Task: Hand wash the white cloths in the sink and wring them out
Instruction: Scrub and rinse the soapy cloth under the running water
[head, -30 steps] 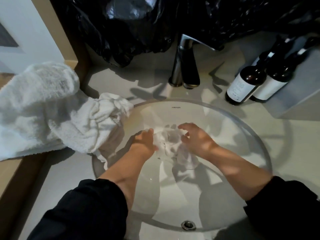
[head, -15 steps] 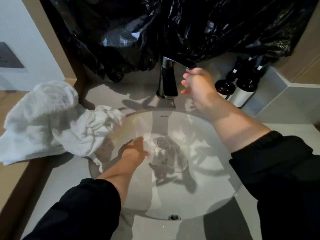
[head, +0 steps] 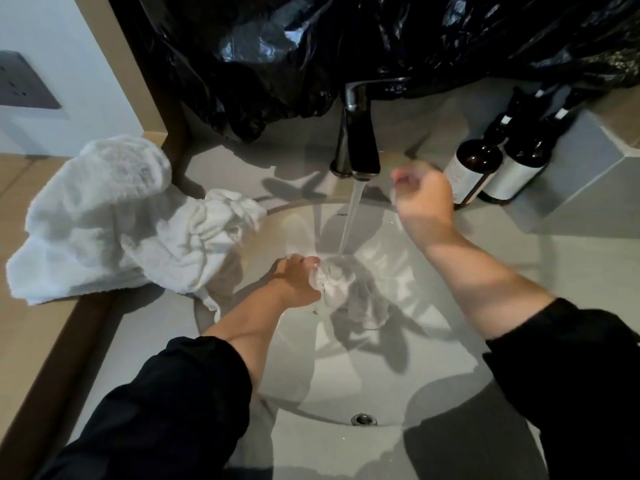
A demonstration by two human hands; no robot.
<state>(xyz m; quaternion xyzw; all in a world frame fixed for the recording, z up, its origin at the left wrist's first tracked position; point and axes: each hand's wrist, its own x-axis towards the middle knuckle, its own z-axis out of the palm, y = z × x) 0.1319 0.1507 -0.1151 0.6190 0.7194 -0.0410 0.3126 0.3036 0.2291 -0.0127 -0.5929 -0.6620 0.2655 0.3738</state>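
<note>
A crumpled wet white cloth (head: 343, 289) lies in the middle of the white oval sink (head: 433, 375). My left hand (head: 296, 282) grips its left side and holds it under the stream of water (head: 351, 216) that runs from the dark tap (head: 358, 143). My right hand (head: 422, 199) hangs in the air to the right of the spout, blurred by motion, its fingers loosely curled and holding nothing. More white cloths (head: 104, 220) are heaped on the counter at the left, one corner hanging over the sink's rim.
Two dark bottles (head: 498, 168) with white labels stand at the back right beside a grey block. Black plastic sheeting (head: 346, 46) hangs behind the tap. A wall socket plate (head: 20, 84) is at far left. The overflow hole (head: 363, 419) sits at the sink's near edge.
My right hand left the cloth, reached up to the tap lever, and has now dropped to the right of the spout. Water now runs onto the cloth. My left hand stayed on it.
</note>
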